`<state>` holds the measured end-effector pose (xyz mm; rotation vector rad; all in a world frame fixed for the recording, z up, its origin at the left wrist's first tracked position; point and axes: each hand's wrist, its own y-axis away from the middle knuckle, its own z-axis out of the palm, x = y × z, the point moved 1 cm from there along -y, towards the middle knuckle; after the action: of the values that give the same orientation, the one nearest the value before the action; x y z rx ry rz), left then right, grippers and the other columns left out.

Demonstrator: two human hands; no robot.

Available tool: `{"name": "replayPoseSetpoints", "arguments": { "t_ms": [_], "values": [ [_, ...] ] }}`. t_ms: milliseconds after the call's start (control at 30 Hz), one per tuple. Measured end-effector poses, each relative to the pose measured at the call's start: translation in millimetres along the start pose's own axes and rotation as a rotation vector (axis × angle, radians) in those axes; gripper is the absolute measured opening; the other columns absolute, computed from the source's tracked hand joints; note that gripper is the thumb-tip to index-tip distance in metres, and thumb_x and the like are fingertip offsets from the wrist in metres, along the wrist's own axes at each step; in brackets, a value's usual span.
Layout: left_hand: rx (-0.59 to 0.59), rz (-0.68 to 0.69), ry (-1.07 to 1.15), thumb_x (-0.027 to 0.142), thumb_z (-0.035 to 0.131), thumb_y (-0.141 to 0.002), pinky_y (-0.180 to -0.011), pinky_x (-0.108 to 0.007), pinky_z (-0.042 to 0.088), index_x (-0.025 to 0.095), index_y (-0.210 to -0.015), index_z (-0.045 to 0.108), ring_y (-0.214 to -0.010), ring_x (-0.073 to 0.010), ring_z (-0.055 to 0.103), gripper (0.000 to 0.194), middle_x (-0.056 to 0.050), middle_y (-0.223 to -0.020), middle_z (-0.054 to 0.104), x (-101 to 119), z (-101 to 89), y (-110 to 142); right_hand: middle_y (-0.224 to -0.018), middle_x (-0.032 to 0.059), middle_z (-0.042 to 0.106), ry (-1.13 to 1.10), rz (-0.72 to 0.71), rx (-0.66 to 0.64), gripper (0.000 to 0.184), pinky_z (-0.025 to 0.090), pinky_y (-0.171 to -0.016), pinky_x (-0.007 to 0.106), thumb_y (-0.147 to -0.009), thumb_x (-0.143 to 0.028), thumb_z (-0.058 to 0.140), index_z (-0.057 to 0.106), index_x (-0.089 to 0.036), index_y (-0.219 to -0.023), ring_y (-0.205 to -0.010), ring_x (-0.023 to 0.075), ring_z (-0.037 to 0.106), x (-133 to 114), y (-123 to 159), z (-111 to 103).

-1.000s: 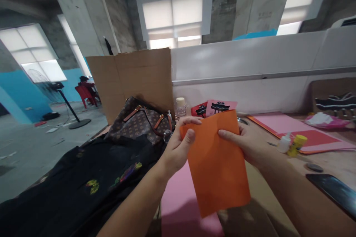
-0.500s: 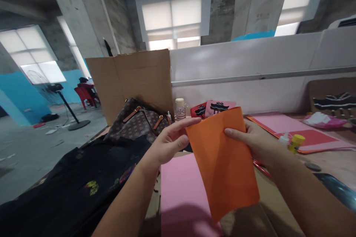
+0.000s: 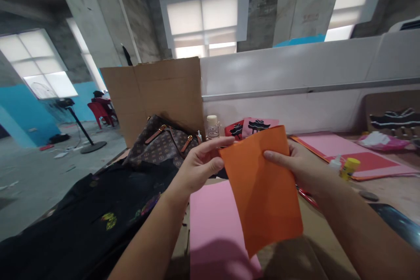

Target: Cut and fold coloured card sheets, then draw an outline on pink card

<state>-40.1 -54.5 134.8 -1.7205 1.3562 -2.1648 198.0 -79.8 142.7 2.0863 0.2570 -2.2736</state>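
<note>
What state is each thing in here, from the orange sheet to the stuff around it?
Orange sheet: held up, slightly curved
Right hand: closed on the orange sheet
Left hand: thumb and fingers apart, at the sheet's corner
Pink sheet: lying down, partly covered
Handbag: slumped
Bottle: upright, lid on
Phone: lying down, screen dark
Red chair: occupied
Fan: standing; running or off, cannot tell

Held sheet [image 3: 262,192] at centre, above and partly overlapping the lower sheet [image 3: 213,227] in view. To their left, garment [image 3: 82,210], with handbag [image 3: 157,151] behind it. Cardboard panel [image 3: 157,96] stands behind handbag; bottle [image 3: 213,127] to the handbag's right. On the surface [image 3: 402,190], right side: paper stack [image 3: 348,148], glue stick [image 3: 349,169] before it, phone [image 3: 395,221] nearer. Partition [image 3: 295,70] behind bottle and paper stack.
</note>
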Motion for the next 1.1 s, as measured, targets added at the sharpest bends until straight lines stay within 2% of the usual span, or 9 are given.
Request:
{"name": "replayPoseSetpoints", "arguments": {
  "t_ms": [67,167,300,500,667,800,933,1100],
  "values": [
    [0.048,-0.036,0.050,0.037,0.071,-0.087,-0.092,-0.025,0.049,0.031,-0.126,0.066,-0.110,-0.0181,0.064,0.040,-0.005,-0.124,0.068,-1.3,1.8,-0.1,-0.097,0.0088,0.076,-0.004,-0.002,0.056,0.047,0.057,-0.060,0.027,-0.070,-0.042,0.084,0.068,-0.017,-0.106,-0.077,0.0232,0.072,-1.2,-0.1,2.4],
    [0.099,-0.073,0.051,0.040,0.069,-0.088,-0.094,-0.026,0.049,0.028,-0.123,0.068,-0.110,-0.0189,0.065,0.037,-0.006,-0.122,0.070,-2.9,4.5,-1.9,-0.093,0.0085,0.076,0.024,-0.003,0.145,0.042,0.056,-0.055,0.026,-0.072,-0.041,0.083,0.069,-0.017,-0.103,-0.072,0.0227,0.072,-4.4,1.2,6.1],
    [0.129,-0.086,-0.075,0.044,0.065,-0.090,-0.094,-0.029,0.048,0.021,-0.114,0.073,-0.101,-0.0197,0.067,0.035,-0.007,-0.109,0.074,-1.4,8.8,-3.5,-0.097,0.0110,0.076,0.037,0.014,0.223,0.038,0.058,-0.055,0.030,-0.072,-0.038,0.082,0.069,-0.017,-0.101,-0.073,0.0257,0.073,-6.3,3.5,7.1],
    [0.138,-0.044,-0.395,0.046,0.048,-0.098,-0.083,-0.026,0.048,0.017,-0.112,0.072,-0.091,-0.0184,0.064,0.040,-0.005,-0.100,0.072,3.3,16.6,-0.8,-0.103,0.0089,0.076,0.034,-0.045,0.211,0.037,0.061,-0.062,0.031,-0.075,-0.037,0.081,0.069,-0.020,-0.104,-0.082,0.0273,0.074,-4.6,2.1,6.3],
    [0.128,-0.024,-0.561,0.042,0.040,-0.102,-0.089,-0.028,0.045,0.018,-0.124,0.063,-0.103,-0.0205,0.062,0.040,-0.007,-0.115,0.068,8.8,21.9,0.9,-0.101,0.0085,0.076,0.041,-0.028,0.255,0.033,0.060,-0.057,0.029,-0.076,-0.037,0.080,0.069,-0.019,-0.102,-0.076,0.0253,0.074,-6.3,3.8,9.0],
    [0.140,-0.062,-0.742,0.042,0.036,-0.103,-0.088,-0.031,0.044,0.017,-0.119,0.062,-0.102,-0.0222,0.062,0.040,-0.008,-0.110,0.068,11.0,25.4,3.3,-0.102,0.0096,0.076,0.069,-0.027,0.264,0.032,0.061,-0.059,0.031,-0.076,-0.037,0.079,0.069,-0.018,-0.101,-0.078,0.0267,0.074,-4.6,3.6,7.9],
    [0.136,-0.098,-0.784,0.044,0.032,-0.103,-0.083,-0.032,0.046,0.017,-0.112,0.063,-0.096,-0.0226,0.063,0.042,-0.008,-0.101,0.068,10.4,27.2,4.0,-0.102,0.0094,0.076,0.049,-0.021,0.241,0.036,0.061,-0.063,0.033,-0.076,-0.039,0.080,0.069,-0.019,-0.103,-0.082,0.0279,0.074,-1.7,1.5,6.6],
    [0.137,-0.116,-0.765,0.045,0.031,-0.103,-0.087,-0.035,0.048,0.018,-0.115,0.064,-0.097,-0.0235,0.064,0.044,-0.008,-0.106,0.070,8.2,27.1,3.3,-0.099,0.0087,0.076,0.021,-0.010,0.229,0.033,0.060,-0.059,0.030,-0.075,-0.037,0.081,0.070,-0.019,-0.100,-0.077,0.0250,0.074,-2.9,2.7,7.0]
  ]
}}
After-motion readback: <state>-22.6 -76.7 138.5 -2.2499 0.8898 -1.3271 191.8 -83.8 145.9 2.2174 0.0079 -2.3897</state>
